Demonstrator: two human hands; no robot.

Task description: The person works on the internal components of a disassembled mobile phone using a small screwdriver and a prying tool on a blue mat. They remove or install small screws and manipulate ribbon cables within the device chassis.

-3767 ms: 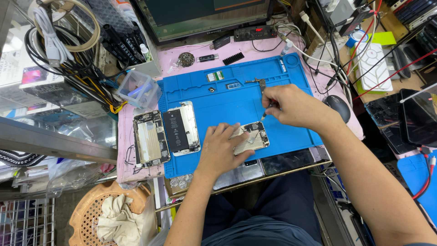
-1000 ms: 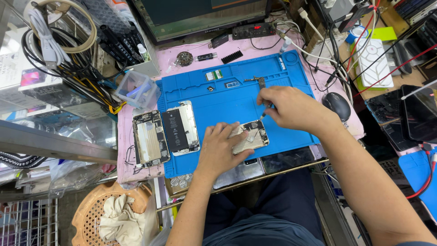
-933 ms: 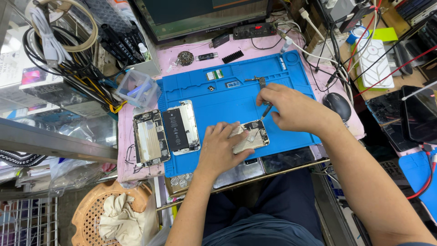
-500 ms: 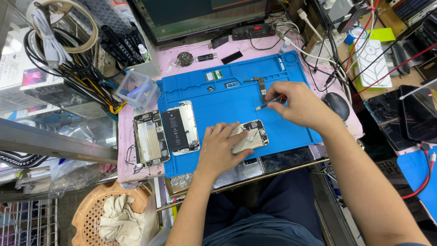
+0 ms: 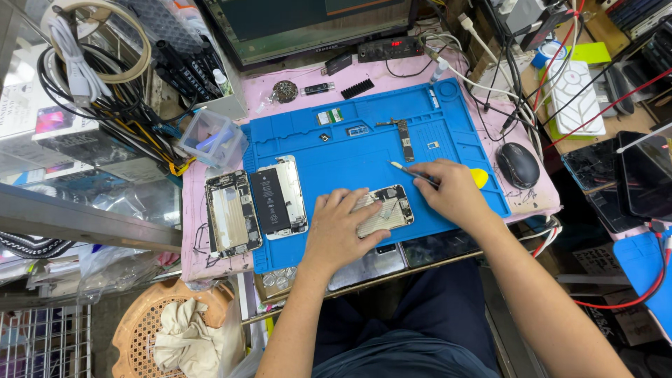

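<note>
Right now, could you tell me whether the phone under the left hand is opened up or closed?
Opened up. The phone lies screenless on the blue mat, its internals exposed beside the left hand.

Cluttered desk [image 5: 231,262] under a pink cover, blue work mat [image 5: 364,150] spread across its middle. Under the left hand [image 5: 343,227], an opened phone shell [image 5: 383,208] flat on the mat. Left of that hand, two more opened phones [image 5: 255,204] side by side, one half off the mat. Beyond the right hand [image 5: 451,192], a slim circuit board [image 5: 403,131]. Right of that hand, off the mat, a black mouse [image 5: 518,164].
</note>
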